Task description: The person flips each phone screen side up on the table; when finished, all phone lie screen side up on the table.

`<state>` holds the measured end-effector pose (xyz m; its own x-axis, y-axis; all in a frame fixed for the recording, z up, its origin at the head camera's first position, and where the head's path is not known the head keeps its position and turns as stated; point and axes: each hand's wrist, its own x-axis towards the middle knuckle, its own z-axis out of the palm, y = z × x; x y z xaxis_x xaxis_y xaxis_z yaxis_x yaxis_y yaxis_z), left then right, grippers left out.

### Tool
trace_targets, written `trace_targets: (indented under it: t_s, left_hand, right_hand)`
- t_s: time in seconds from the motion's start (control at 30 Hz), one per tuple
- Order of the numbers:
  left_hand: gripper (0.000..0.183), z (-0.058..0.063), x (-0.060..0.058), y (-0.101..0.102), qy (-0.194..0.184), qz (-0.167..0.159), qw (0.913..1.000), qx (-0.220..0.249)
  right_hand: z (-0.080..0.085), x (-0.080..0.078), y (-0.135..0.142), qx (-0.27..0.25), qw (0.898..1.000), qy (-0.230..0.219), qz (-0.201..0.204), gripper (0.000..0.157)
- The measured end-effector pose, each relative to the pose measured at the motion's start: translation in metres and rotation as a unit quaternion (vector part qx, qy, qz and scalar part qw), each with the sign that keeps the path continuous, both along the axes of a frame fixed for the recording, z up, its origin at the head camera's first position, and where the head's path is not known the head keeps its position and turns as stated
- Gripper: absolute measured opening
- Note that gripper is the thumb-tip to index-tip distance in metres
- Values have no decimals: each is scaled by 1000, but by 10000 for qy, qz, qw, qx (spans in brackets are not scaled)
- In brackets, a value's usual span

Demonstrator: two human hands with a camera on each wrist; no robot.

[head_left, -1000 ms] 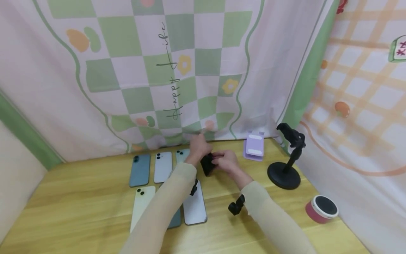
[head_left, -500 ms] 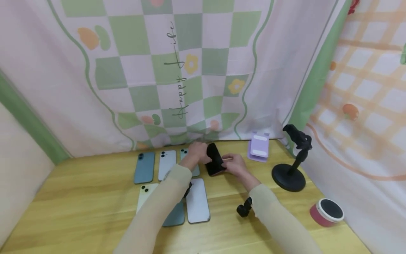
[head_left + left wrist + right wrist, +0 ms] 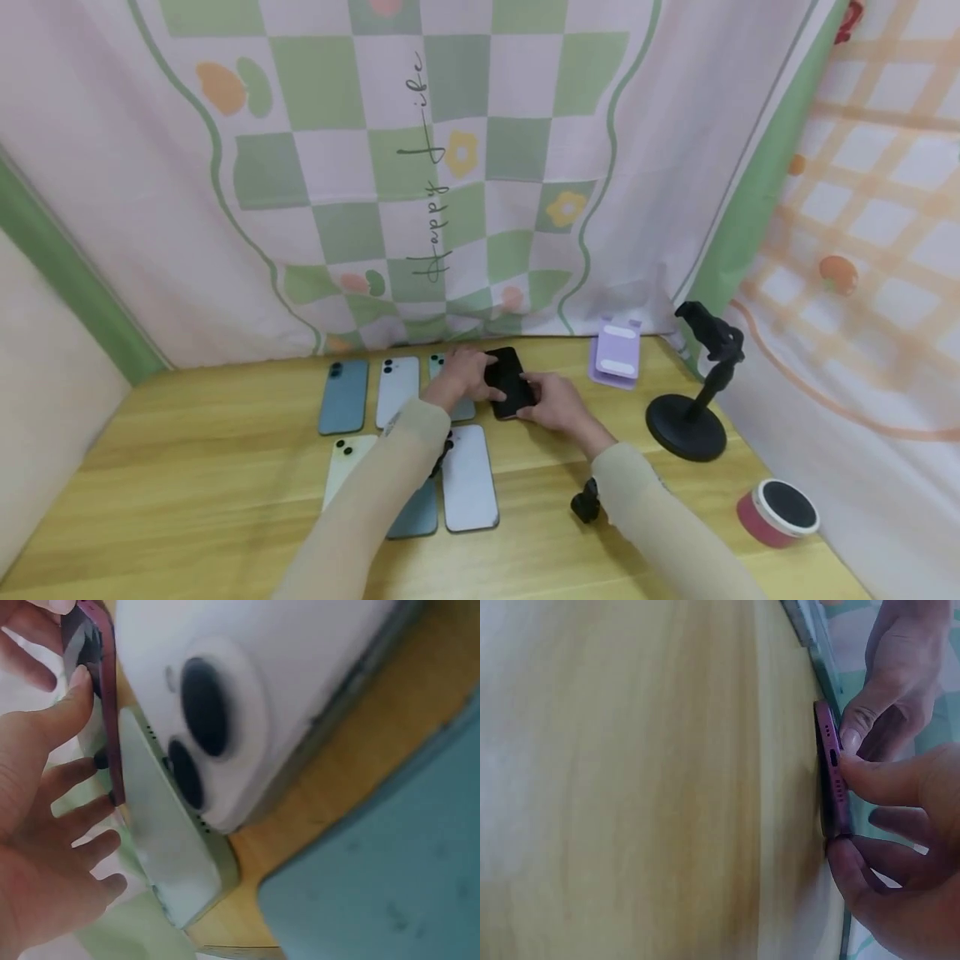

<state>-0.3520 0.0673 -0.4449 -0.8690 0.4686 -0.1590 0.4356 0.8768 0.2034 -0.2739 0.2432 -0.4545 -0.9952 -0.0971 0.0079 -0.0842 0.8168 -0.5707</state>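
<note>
A black-screened smartphone (image 3: 512, 385) lies face up at the right end of the back row of phones; its frame shows pinkish purple in both wrist views. My left hand (image 3: 467, 372) holds its left side, thumb (image 3: 73, 694) on the screen and other fingertips along the edge. Opposite, my right hand (image 3: 557, 402) grips the near right corner, with the thumb (image 3: 885, 780) at the bottom edge by the charging port. A pale green phone (image 3: 169, 832) lies beside it, partly under my left hand. A white phone (image 3: 470, 479) lies just in front.
Other phones, including a blue one (image 3: 343, 397), a white one (image 3: 398, 390) and a cream one (image 3: 347, 460), lie face down to the left. To the right are a purple phone stand (image 3: 617, 354), a black stand (image 3: 686, 427) and a red-and-white round tub (image 3: 777, 512).
The smartphone went from tilted up between my hands to lying face up on the table. Both hands came down with it and still hold its sides. The head view shifted slightly.
</note>
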Motion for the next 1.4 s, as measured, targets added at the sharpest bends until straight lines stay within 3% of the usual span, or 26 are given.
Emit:
trace_targets:
  t_s: [0.33, 0.53, 0.7, 0.8, 0.93, 1.0, 1.1, 1.23, 1.4]
  left_hand:
    - [71, -2, -3, -4, -94, 20, 9999, -33]
    - [67, 1, -5, -7, -146, -103, 9996, -197]
    - [63, 4, -15, -21, 79, -176, 9996, 189]
    - [58, 6, -20, -34, 112, -226, 9989, 398]
    - [58, 10, -21, -52, -355, 112, 9967, 722]
    - [61, 9, -22, -59, -579, 395, 9937, 870]
    - [61, 6, -22, -68, -624, 676, 9927, 778]
    - [63, 4, -21, -76, -617, 923, 9913, 699]
    - [65, 1, -21, -80, -436, 930, 9925, 663]
  right_hand:
    - [-4, -3, -10, 902, 9955, 228, 192, 44]
    - [-3, -9, -17, 1118, 9931, 279, 232, 45]
    - [6, -14, -22, 1145, 9927, 281, 268, 50]
    - [12, -17, -28, 1171, 9909, 523, 405, 52]
    - [13, -21, -42, 1177, 9822, 977, 1094, 47]
    - [12, -22, -51, 1106, 9775, 989, 1501, 44]
    - [9, -23, -63, 1133, 9715, 874, 1891, 41]
    - [7, -24, -77, 1464, 9680, 629, 1939, 36]
    - [8, -26, -88, 1754, 9684, 247, 1753, 37]
